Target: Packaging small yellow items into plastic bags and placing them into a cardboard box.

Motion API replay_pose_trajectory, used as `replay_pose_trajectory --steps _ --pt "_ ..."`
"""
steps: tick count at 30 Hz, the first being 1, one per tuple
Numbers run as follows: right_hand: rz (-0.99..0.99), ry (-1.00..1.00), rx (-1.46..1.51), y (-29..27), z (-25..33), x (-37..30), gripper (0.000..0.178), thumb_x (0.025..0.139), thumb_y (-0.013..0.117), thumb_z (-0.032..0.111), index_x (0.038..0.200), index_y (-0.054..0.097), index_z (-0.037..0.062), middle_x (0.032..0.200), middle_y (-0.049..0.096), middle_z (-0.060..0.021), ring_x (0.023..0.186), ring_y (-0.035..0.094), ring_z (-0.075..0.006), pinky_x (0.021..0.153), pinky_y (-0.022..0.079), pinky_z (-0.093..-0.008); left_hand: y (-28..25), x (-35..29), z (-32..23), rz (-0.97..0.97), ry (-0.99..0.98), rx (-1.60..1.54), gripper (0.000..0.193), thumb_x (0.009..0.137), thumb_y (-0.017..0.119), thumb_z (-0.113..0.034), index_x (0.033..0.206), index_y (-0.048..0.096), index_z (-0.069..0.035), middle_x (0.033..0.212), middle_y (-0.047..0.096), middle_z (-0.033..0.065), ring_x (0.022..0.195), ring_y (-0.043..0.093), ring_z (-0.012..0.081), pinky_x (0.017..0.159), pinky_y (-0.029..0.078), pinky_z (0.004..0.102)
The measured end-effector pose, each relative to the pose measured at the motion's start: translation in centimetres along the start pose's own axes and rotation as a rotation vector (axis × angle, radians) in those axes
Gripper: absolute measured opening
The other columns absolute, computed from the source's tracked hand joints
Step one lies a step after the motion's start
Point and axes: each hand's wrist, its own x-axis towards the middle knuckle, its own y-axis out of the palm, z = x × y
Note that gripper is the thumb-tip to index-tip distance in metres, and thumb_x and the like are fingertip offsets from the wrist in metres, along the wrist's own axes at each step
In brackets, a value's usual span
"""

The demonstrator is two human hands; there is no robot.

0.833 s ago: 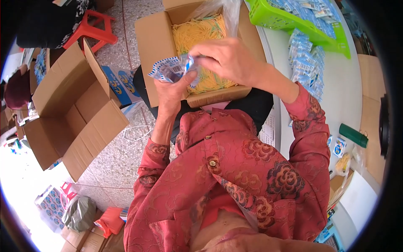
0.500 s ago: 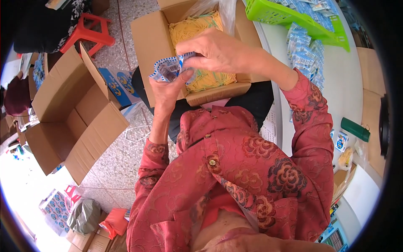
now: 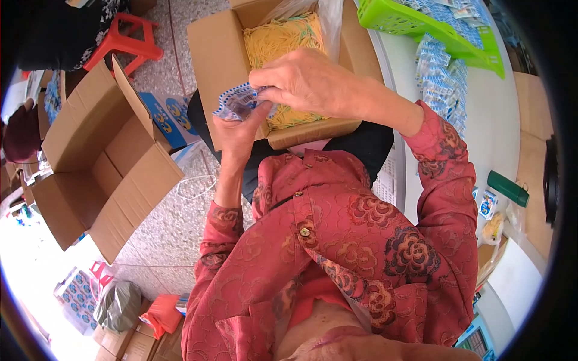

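Note:
My left hand (image 3: 236, 133) is closed around a small blue-and-white plastic packet (image 3: 236, 101) with a striped edge. Above the packet's right side, my right hand (image 3: 310, 84) has its thumb and fingers pinched together at the edge; the fingertips partly cover what they grip. Both hands are over the near left part of an open cardboard box (image 3: 218, 66) between my knees. Thin yellow strands (image 3: 283, 41), with some green ones, fill the box, and clear plastic lining (image 3: 330, 27) sticks up at its far right.
A large open carton (image 3: 114, 162) stands on the left, with a red stool (image 3: 123, 42) beyond it. On the white table (image 3: 490, 114) at right are a green basket (image 3: 421, 24) of packets, a pile of packets (image 3: 442, 78) and a dark green cylinder (image 3: 507, 188).
The packet's edge, upright between my right fingers before, now sits lower and mostly hidden by them. My right hand has turned slightly; my left hand keeps its hold.

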Motion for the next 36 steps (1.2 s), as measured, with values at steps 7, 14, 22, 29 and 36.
replay_pose_trajectory --steps 7,14,22,29,36 --pt "0.045 0.078 -0.014 0.5 0.5 -0.6 0.010 0.077 0.054 0.013 0.082 0.052 0.0039 0.072 0.055 -0.0144 0.068 0.054 -0.0354 0.058 0.043 -0.0418 0.1 -0.3 1.5 -0.080 -0.007 0.040 0.031 0.069 0.068 0.004 0.097 0.055 -0.001 0.090 0.058 0.0033 0.081 0.057 0.0121 0.072 0.047 0.0259" --pt "-0.151 0.309 0.558 -0.5 -1.1 -0.4 0.014 0.078 0.058 0.015 0.087 0.059 0.0041 0.068 0.058 -0.0040 0.059 0.055 -0.0100 0.055 0.045 -0.0239 -0.7 -0.2 2.1 -0.074 -0.039 0.003 0.034 0.068 0.070 0.002 0.099 0.054 -0.001 0.092 0.058 0.0038 0.083 0.056 0.0126 0.073 0.047 0.0268" --pt "0.092 0.864 0.494 9.2 -16.9 -6.2 0.019 0.079 0.058 0.021 0.081 0.061 0.0021 0.062 0.058 -0.0045 0.057 0.057 -0.0085 0.052 0.047 -0.0230 -1.2 -0.8 2.2 -0.082 -0.099 -0.090 0.037 0.069 0.067 0.004 0.103 0.053 -0.001 0.095 0.058 0.0036 0.084 0.056 0.0131 0.076 0.045 0.0267" --pt "0.330 0.860 -0.186 18.3 -22.2 -9.9 0.025 0.072 0.059 0.023 0.081 0.063 -0.0007 0.072 0.061 -0.0196 0.072 0.062 -0.0299 0.065 0.049 -0.0372 -1.8 -1.1 2.0 -0.122 -0.118 -0.095 0.033 0.070 0.067 0.004 0.100 0.055 0.000 0.093 0.059 0.0048 0.082 0.057 0.0132 0.073 0.047 0.0269" --pt "0.324 1.170 -0.191 21.4 -22.2 -8.9 0.031 0.075 0.058 0.028 0.087 0.064 0.0003 0.089 0.062 -0.0197 0.084 0.060 -0.0341 0.071 0.049 -0.0414 -2.2 -1.3 1.6 -0.103 -0.210 -0.037 0.030 0.072 0.067 0.000 0.100 0.056 0.001 0.091 0.060 0.0057 0.082 0.057 0.0126 0.072 0.047 0.0256"
